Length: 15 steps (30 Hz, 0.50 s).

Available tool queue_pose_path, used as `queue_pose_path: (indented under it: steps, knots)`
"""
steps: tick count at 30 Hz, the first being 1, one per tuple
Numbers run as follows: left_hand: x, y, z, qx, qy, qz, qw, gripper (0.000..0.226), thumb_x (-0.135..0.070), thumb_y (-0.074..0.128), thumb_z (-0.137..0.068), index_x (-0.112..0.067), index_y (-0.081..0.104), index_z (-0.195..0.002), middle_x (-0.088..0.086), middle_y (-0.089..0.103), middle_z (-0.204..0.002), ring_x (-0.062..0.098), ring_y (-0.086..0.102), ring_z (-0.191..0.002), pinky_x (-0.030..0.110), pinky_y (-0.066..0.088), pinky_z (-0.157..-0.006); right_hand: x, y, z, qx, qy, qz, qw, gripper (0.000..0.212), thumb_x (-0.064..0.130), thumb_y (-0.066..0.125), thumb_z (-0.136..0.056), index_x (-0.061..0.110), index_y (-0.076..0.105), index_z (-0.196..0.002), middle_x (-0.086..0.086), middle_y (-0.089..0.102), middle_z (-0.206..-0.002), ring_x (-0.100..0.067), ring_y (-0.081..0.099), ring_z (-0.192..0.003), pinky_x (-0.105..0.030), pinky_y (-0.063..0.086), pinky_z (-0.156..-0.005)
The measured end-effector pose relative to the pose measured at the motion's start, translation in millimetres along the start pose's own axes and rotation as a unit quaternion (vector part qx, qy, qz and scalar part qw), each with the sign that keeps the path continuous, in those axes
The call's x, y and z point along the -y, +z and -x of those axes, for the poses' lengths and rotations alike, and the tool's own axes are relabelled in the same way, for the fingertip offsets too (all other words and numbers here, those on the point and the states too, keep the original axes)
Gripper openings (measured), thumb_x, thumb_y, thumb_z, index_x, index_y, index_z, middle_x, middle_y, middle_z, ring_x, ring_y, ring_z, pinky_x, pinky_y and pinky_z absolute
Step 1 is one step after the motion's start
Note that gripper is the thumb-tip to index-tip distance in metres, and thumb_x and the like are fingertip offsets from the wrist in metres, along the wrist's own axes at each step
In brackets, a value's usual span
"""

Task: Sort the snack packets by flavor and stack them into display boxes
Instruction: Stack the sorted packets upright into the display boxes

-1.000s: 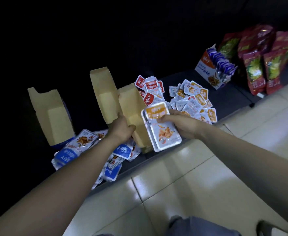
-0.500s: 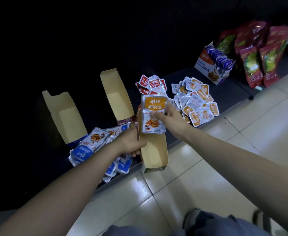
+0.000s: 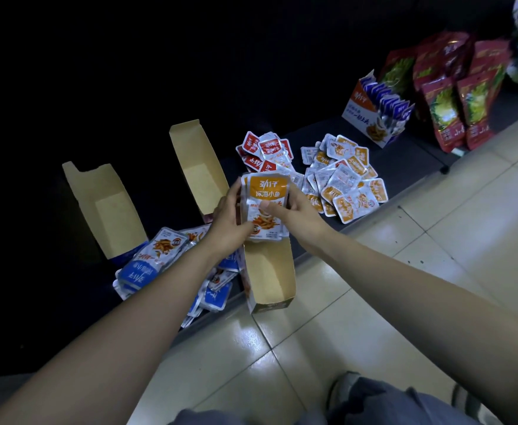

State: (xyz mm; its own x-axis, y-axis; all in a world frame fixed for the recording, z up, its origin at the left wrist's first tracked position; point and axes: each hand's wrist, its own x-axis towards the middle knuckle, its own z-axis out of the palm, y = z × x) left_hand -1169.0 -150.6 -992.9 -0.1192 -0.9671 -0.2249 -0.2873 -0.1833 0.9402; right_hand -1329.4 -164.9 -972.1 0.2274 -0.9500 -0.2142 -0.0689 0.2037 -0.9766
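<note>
- Orange packets [image 3: 265, 204]: a stack, likely light, slick and prone to fanning.
- Left hand [image 3: 230, 219] and right hand [image 3: 291, 207] clamp its sides.
- Box [image 3: 270, 274] lies open just below the grip.

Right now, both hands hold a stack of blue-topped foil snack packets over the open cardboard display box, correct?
No: the head view shows an orange-topped stack of foil snack packets, not blue-topped. The left hand and right hand do hold it over the open brown cardboard display box.
</note>
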Motion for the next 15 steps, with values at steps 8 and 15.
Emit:
queue_pose_path:
  steps: [8,15]
  knots:
    - [0.7,4.5,2.7,-0.039,0.033,-0.027,0.998,0.066,-0.009,0.054,-0.091,-0.048,0.028,-0.137,0.005,0.038,-0.143,0.019,0.045,-0.127,0.033,0.049,-0.096,-11.1,4.6,2.0,-0.035,-0.051,0.0,0.998,0.039,0.008,0.063,-0.092,0.011,0.048,-0.128,-0.016,0.064,-0.115,-0.026,0.067,-0.103,-0.039,0.057,-0.087]
    - [6.7,16.9,5.1,-0.072,0.018,-0.065,0.995,0.077,-0.004,0.046,-0.096,-0.038,0.007,-0.152,0.007,0.031,-0.143,0.006,0.028,-0.12,0.023,0.034,-0.094,-34.4,6.5,-3.1,-0.039,-0.075,0.18,0.98,0.037,0.011,0.049,-0.097,0.024,0.035,-0.129,-0.002,0.021,-0.146,-0.006,0.03,-0.137,-0.034,0.034,-0.113]
